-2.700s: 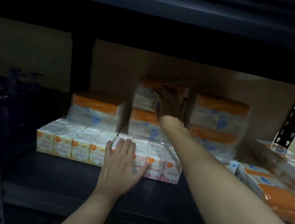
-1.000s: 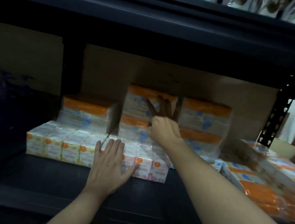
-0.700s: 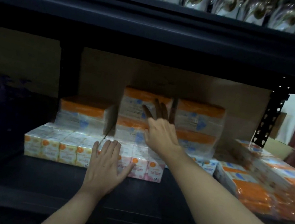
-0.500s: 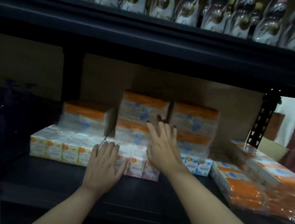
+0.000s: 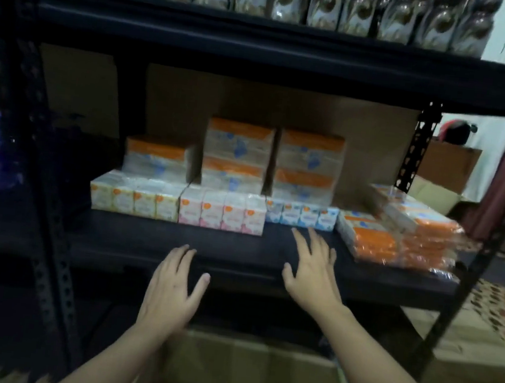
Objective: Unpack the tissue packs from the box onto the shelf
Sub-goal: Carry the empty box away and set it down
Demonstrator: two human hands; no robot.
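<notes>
Tissue packs (image 5: 222, 208): stacked mid-frame on shelf (image 5: 133, 234), above and apart from both hands. Left hand (image 5: 171, 289), right hand (image 5: 314, 274): fingers spread, gripping nothing (box (image 5: 255, 377) at bottom edge).

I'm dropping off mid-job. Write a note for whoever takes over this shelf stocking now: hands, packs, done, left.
Left hand: grip open, empty, over the front edge of the black metal shelf.
Right hand: grip open, empty, short of the small blue tissue boxes.
Done: orange-topped plastic-wrapped tissue packs stacked at the back, one, two and two high; another orange pack pile lies at the right.
Left: brown cardboard box below the shelf; contents can't be made out, check it for more packs.
</notes>
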